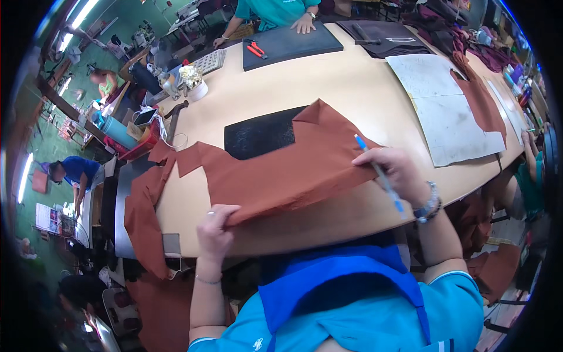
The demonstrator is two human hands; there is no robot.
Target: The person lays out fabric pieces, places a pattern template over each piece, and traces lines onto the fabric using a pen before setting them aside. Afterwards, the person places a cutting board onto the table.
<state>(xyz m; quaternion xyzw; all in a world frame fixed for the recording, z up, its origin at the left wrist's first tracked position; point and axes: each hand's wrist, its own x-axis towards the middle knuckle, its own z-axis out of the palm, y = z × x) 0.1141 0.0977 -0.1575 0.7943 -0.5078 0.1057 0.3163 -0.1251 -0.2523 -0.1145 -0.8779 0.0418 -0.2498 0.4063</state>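
A reddish-brown sheet of leather or similar material [272, 176] is stretched between my hands, its near edge raised over the table's front. My left hand [216, 231] pinches the near left corner between thumb and fingers. At the right, my right hand [389, 169] grips the sheet's edge and also holds a blue-and-clear pen [383, 180] slanting across the fingers. Under the sheet's far side lies a black rectangular mat [257, 132], partly covered. Another reddish-brown piece [143, 211] drapes over the table's left end.
Across the pale table [272, 88], a co-worker's hand [304, 23] rests on a dark board [290, 46] bearing a red-handled cutter [256, 50]. Large paper patterns [453, 114] lie right. A hammer [176, 115], a red basket [143, 145] and a white tub [198, 90] stand left.
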